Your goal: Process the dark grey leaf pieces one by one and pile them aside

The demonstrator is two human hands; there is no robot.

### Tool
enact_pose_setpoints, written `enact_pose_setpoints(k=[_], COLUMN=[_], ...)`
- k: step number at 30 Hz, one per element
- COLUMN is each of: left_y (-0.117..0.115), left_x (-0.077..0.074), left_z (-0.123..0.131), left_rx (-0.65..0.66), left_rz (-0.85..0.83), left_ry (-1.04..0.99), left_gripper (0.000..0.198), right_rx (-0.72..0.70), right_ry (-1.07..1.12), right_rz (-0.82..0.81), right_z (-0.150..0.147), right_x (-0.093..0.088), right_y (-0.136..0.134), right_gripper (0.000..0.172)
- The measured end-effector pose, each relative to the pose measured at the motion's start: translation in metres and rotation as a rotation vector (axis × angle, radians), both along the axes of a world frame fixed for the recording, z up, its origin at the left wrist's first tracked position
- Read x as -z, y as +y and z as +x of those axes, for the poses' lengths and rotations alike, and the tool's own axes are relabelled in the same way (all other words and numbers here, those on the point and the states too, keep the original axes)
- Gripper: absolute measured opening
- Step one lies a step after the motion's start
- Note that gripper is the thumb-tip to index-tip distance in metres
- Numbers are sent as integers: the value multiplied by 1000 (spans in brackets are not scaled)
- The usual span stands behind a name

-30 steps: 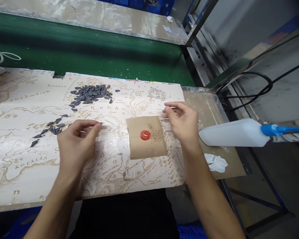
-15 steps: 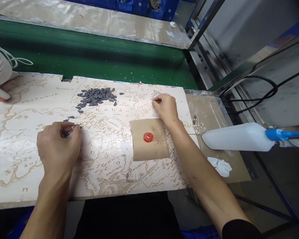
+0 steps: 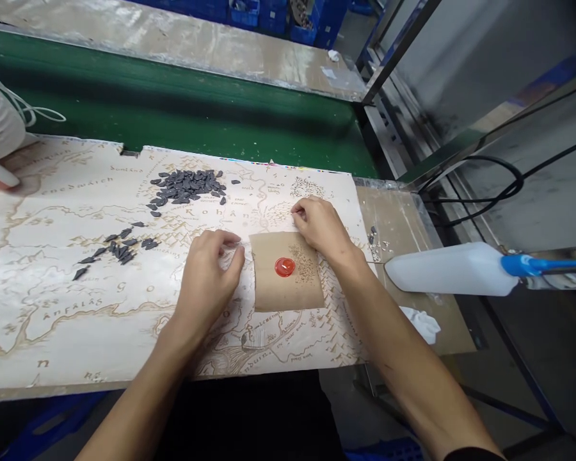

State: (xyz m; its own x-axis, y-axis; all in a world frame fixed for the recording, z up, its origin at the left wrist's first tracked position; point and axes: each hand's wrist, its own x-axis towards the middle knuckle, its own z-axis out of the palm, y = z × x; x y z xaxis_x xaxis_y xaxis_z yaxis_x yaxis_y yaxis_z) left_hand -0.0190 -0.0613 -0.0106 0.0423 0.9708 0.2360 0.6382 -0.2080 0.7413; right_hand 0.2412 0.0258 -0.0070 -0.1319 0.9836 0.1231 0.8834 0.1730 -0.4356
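A brown paper square (image 3: 288,289) with a red wax blob (image 3: 285,266) and a scatter of tiny pale bits lies on a map-printed sheet (image 3: 77,307). My left hand (image 3: 208,278) rests just left of the square, its fingers pinched together near the square's top left corner; what they hold is too small to name. My right hand (image 3: 319,224) sits at the square's top right corner, fingers curled and pinched. A heap of dark pointed pieces (image 3: 187,184) lies farther back, and a smaller loose group (image 3: 118,248) lies to the left.
A white plastic bottle with a blue nozzle (image 3: 454,269) lies at the right, above a crumpled white tissue (image 3: 422,322). A patch of tiny bits (image 3: 307,186) sits behind my right hand. A green belt (image 3: 182,112) runs behind the sheet. Black cables (image 3: 484,186) hang at the right.
My left hand has left the loose dark pieces and moved right to the brown square's left edge. My right hand has drawn back from the patch of tiny bits to the square's top right corner.
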Motion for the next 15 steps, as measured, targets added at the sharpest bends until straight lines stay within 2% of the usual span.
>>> enact_pose_setpoints(k=[5, 7, 9, 10, 12, 15], left_y=[1, 2, 2, 3, 3, 3], left_x=[2, -2, -7, -10, -17, -27], left_z=[8, 10, 13, 16, 24, 35], left_rx=[20, 35, 73, 100, 153, 203], left_rz=[-25, -62, -110, -126, -125, -56], left_ry=[-46, -115, -250, -335, -498, -612], left_gripper=[7, 7, 10, 13, 18, 19], right_rx=[26, 61, 69, 50, -23, -83], right_ry=[87, 324, 692, 870, 1118, 1304], right_rz=[17, 6, -29, -51, -115, -246], right_z=[2, -1, -8, -12, -20, -29], right_x=[2, -1, -8, -13, -23, -37], right_y=[2, -2, -14, -22, -41, -63], right_gripper=[21, 16, 5, 5, 20, 37])
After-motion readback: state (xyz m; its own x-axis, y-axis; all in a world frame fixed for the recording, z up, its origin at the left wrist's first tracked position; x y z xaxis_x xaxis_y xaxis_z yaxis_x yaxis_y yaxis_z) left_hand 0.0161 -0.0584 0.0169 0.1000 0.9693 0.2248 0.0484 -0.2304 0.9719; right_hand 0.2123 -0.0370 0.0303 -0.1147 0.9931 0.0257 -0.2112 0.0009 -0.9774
